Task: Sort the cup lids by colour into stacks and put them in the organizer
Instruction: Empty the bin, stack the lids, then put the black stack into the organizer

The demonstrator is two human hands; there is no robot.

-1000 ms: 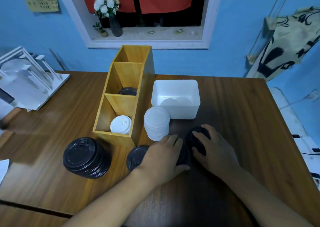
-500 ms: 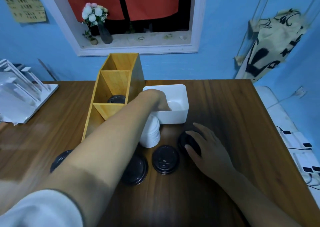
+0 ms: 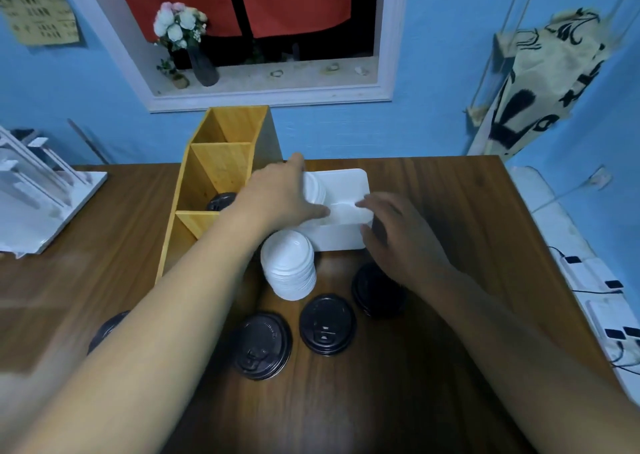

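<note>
My left hand (image 3: pixel 280 195) grips a white lid (image 3: pixel 316 190) tilted on edge over the white bin (image 3: pixel 341 237). My right hand (image 3: pixel 398 235) hovers open at the bin's right rim, fingers spread. A stack of white lids (image 3: pixel 289 265) stands in front of the bin. Black lids lie on the table: one (image 3: pixel 261 346), another (image 3: pixel 327 325), and a small stack (image 3: pixel 375 292) partly under my right wrist. The wooden organizer (image 3: pixel 221 162) has three compartments; a black lid (image 3: pixel 221 200) shows in the middle one. My left arm hides the nearest one.
A black lid stack (image 3: pixel 107 329) peeks out from under my left forearm. A white rack (image 3: pixel 38 197) stands at the table's left. A power strip (image 3: pixel 595 280) lies beyond the right table edge. A vase of flowers (image 3: pixel 183 38) sits on the windowsill.
My left hand went from the black lids into the white bin and now holds a white lid. My right hand left the black stack and rose toward the bin.
</note>
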